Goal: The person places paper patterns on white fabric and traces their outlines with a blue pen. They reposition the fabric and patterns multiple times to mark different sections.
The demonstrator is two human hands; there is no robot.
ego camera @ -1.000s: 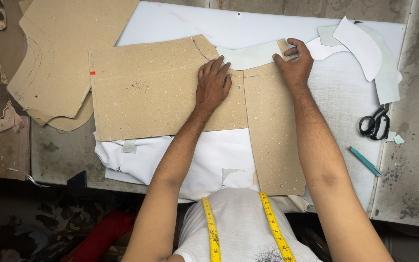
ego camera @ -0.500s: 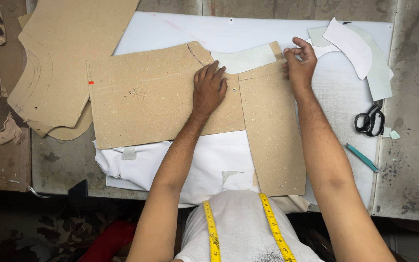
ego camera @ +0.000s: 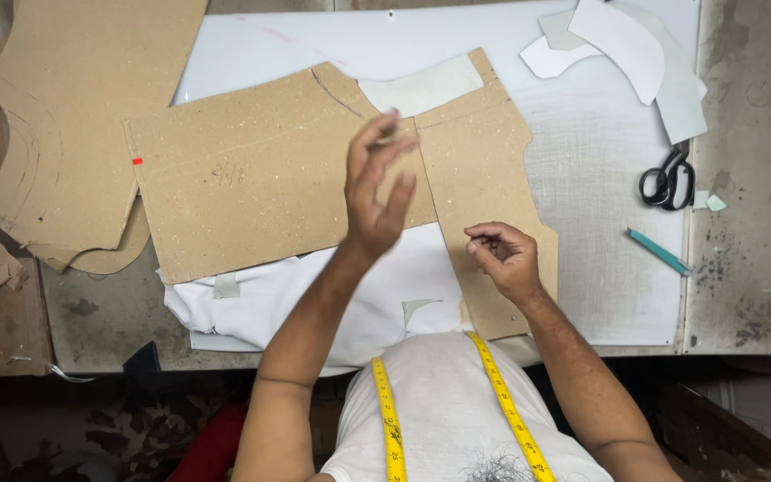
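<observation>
Both hands lifted off cardboard pattern since earlier frame. Yellow tape measure point(ego camera: 392, 419) round neck, nearest. Right hand point(ego camera: 503, 257) pulled back over narrow cardboard piece point(ego camera: 484, 178), fingers curled, tips pressed together, held item unclear. Left hand point(ego camera: 375, 192) raised above wide cardboard pattern point(ego camera: 252, 178), fingers spread, empty. White fabric point(ego camera: 269, 295) beneath. Scissors point(ego camera: 667, 178) far right on tabletop point(ego camera: 751, 268).

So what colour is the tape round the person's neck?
Yellow with dark marks: the tape shows best in the head view, on the white shirt.

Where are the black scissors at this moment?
In the head view, the black scissors lie at the table's right side, below the white paper pieces, above the teal pen.
</observation>
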